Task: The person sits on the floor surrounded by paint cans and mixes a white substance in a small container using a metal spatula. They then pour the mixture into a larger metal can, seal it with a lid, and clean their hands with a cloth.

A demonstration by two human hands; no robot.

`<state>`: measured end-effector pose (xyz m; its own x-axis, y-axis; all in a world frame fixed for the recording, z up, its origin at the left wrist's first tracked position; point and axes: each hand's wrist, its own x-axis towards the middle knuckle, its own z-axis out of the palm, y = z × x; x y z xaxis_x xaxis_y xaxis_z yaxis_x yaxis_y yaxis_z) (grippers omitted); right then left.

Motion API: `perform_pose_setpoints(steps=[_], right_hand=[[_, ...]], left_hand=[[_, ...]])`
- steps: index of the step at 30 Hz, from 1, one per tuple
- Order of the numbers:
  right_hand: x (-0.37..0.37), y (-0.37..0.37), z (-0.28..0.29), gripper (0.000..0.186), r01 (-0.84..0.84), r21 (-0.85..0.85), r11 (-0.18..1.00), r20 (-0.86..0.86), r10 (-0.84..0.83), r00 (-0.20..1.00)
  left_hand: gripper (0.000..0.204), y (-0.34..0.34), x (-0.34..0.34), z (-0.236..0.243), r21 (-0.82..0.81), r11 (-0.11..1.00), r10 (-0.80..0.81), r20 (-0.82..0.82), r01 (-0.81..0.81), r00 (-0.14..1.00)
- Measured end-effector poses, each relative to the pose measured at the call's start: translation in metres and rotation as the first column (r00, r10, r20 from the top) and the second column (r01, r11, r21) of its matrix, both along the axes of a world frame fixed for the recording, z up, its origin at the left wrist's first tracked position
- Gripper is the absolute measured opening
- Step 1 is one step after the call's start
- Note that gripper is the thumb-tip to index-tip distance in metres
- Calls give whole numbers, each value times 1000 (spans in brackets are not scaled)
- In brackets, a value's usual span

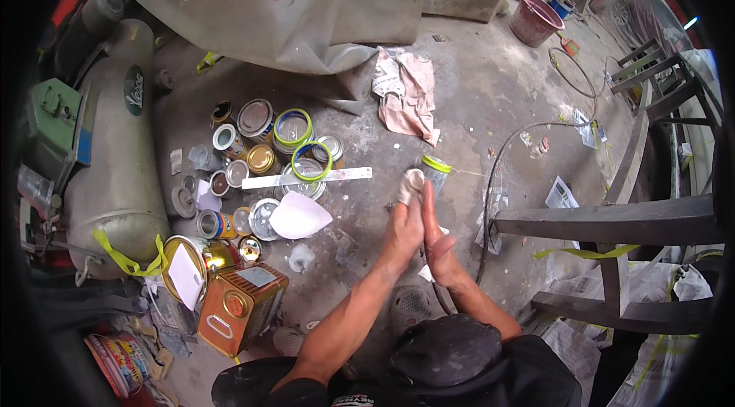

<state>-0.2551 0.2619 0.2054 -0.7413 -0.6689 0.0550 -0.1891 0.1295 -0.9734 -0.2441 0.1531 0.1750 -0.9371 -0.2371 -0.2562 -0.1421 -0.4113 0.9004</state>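
Observation:
My two hands are pressed together in front of me above the floor. A bunched pale rag [411, 186] sticks out at the fingertips of my left hand [404, 228], which is closed on it. Against its side lies my right hand [438, 237], fingers stretched out and flat, thumb apart. Just beyond the fingertips is a greyish cup [436, 173] with a yellow-green rim, partly hidden by my hands. Farther off, a crumpled pink and white cloth [409, 97] lies on the concrete.
Several paint cans [260, 158] cluster at left with a white flat stick [306, 177] across them. An orange rectangular tin [260, 302] and a grey tank [115, 154] stand nearby. A dark metal frame [612, 221], a hose [490, 200] and a maroon bucket [534, 22] are right.

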Motion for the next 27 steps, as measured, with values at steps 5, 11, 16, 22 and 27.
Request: perform_pose_setpoints(steps=[5,11,16,22,27], right_hand=[[-34,3,3,123,404,-279,871,388,-282,877],[-53,26,-4,118,606,-388,694,706,-198,680],[-11,8,-30,116,177,-243,954,175,-136,975],[12,8,-15,125,22,-194,981,473,74,878],[3,11,9,124,121,-418,900,665,213,716]], left_hand=[[48,35,33,9,-380,909,-256,-189,170,948],[50,61,42,24,-571,821,-290,-396,14,871],[52,34,17,16,-320,928,-237,-115,189,965],[55,2,3,8,-533,844,-28,-152,-58,988],[53,-15,5,11,-899,438,21,-15,-23,1000]])
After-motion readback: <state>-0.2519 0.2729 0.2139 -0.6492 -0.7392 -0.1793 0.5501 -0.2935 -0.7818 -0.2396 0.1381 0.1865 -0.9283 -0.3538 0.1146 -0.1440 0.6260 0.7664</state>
